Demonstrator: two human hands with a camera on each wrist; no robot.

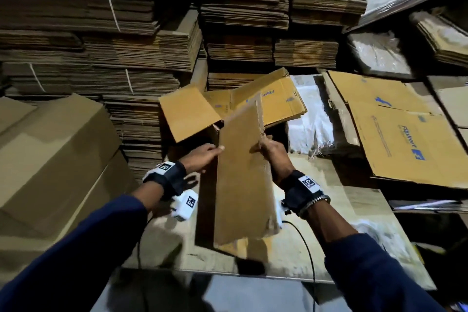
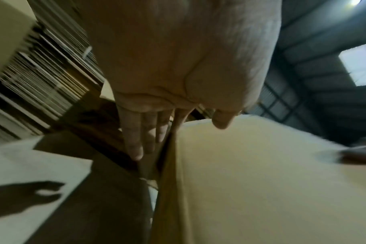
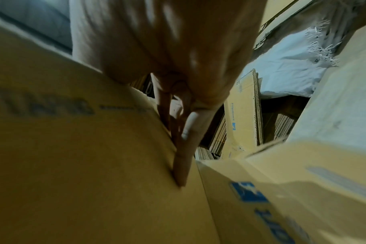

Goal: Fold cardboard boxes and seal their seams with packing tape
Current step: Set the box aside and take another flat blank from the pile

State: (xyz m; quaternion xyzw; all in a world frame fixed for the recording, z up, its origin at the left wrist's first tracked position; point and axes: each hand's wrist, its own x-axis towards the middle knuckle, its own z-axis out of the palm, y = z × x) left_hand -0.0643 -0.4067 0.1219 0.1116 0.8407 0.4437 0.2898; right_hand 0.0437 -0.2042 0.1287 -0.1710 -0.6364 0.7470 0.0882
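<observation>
I hold a flattened brown cardboard box (image 1: pixel 243 180) tilted on end above the table, between both hands. My left hand (image 1: pixel 215 152) pinches its left edge, thumb on the near face and straight fingers (image 2: pixel 136 142) behind it. My right hand (image 1: pixel 263 147) grips the upper right edge. In the right wrist view that hand's fingers (image 3: pixel 184 156) lie along the printed yellow face (image 3: pixel 83 165) of the box. The pale inner face (image 2: pixel 261 181) fills the left wrist view. No tape shows in any view.
Behind the held box stands an open yellow box (image 1: pixel 190 111). Printed flat boxes (image 1: pixel 395 129) lie at the right beside a white woven sack (image 1: pixel 311 119). A large brown carton (image 1: pixel 50 159) is at the left. Stacks of flat cardboard (image 1: pixel 126 33) fill the back. The table (image 1: pixel 316 248) is below.
</observation>
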